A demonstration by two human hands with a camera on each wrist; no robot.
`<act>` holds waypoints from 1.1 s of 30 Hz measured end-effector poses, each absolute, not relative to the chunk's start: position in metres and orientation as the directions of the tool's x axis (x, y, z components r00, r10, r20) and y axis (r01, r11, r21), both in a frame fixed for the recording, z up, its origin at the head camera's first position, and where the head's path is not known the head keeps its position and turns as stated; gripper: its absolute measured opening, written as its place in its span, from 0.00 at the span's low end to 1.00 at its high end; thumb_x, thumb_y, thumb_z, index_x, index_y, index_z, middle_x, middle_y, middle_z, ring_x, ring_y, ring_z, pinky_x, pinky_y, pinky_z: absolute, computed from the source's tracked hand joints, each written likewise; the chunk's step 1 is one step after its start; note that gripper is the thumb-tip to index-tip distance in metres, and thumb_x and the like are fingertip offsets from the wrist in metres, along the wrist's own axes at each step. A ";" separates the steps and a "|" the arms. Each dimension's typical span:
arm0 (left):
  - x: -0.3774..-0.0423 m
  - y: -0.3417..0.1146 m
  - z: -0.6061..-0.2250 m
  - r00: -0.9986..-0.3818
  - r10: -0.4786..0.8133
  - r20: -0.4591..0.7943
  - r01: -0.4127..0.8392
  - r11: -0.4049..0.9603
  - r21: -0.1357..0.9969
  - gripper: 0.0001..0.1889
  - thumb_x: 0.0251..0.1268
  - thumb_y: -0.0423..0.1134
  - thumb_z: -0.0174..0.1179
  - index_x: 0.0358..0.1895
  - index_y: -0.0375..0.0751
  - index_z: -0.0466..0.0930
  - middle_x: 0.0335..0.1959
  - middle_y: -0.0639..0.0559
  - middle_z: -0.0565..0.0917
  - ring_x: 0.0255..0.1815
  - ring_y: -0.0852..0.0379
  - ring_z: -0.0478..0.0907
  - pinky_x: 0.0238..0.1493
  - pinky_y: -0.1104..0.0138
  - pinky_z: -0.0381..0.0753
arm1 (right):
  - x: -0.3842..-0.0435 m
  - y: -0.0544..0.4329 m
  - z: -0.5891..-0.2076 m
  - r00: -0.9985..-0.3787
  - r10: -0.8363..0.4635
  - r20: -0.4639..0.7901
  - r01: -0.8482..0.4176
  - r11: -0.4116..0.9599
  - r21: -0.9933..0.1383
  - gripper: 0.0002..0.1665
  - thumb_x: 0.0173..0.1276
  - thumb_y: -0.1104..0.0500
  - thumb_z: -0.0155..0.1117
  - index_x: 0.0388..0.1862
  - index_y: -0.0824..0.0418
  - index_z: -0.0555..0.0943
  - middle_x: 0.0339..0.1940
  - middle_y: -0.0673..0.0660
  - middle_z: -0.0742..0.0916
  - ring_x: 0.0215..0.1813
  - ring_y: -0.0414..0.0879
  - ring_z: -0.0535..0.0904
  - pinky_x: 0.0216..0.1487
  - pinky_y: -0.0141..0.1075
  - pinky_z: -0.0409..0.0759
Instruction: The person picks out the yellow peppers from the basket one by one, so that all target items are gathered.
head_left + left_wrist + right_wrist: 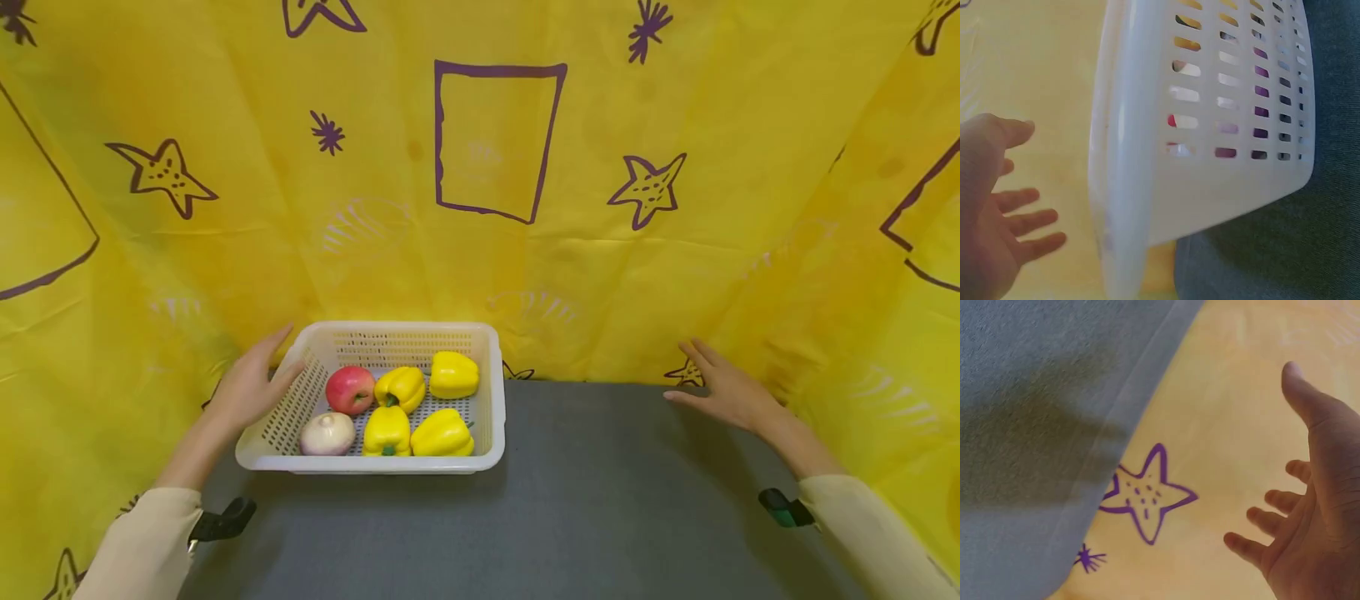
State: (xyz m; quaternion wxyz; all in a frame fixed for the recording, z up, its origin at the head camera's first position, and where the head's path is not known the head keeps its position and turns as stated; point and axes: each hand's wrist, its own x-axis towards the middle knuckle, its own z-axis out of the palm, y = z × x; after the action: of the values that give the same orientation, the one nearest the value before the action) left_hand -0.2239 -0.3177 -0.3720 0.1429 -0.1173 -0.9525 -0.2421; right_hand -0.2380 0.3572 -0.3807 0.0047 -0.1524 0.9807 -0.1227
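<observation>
A white slotted plastic basket [491,450] stands on the left part of the grey table. Inside it lie a red apple [349,390], a pale purple-and-white turnip-like vegetable [327,434] and several yellow bell peppers [453,375]. My left hand [251,385] is by the basket's left side, fingers extended and holding nothing. In the left wrist view the left hand [997,212] is apart from the basket's rim [1125,150]. Well to the right, my right hand [731,390] hovers over the table's far right, fingers spread and holding nothing; the right wrist view shows its palm [1310,531] bare.
A grey table [600,500] spreads in front of and to the right of the basket. Yellow cloth [495,275] with purple stars and outlines hangs behind it and along both sides. Each sleeve has a dark strap [225,521] by its cuff.
</observation>
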 end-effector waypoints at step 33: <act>-0.199 -0.331 -0.416 -0.972 0.052 0.230 0.172 0.825 0.539 0.30 0.73 0.36 0.52 0.68 0.17 0.56 0.56 0.18 0.71 0.51 0.26 0.72 0.53 0.36 0.67 | -0.228 0.256 -0.364 -0.819 -0.529 0.222 -0.572 0.785 -0.239 0.51 0.62 0.44 0.71 0.76 0.64 0.60 0.74 0.68 0.65 0.67 0.67 0.68 0.59 0.59 0.72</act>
State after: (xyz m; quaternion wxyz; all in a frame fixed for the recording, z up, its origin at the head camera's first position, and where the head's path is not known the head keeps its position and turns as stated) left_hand -0.1989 -0.3311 -0.4158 0.1029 -0.0591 -0.9496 -0.2902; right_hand -0.2279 0.2558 -0.3641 -0.0715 -0.2922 0.9420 -0.1488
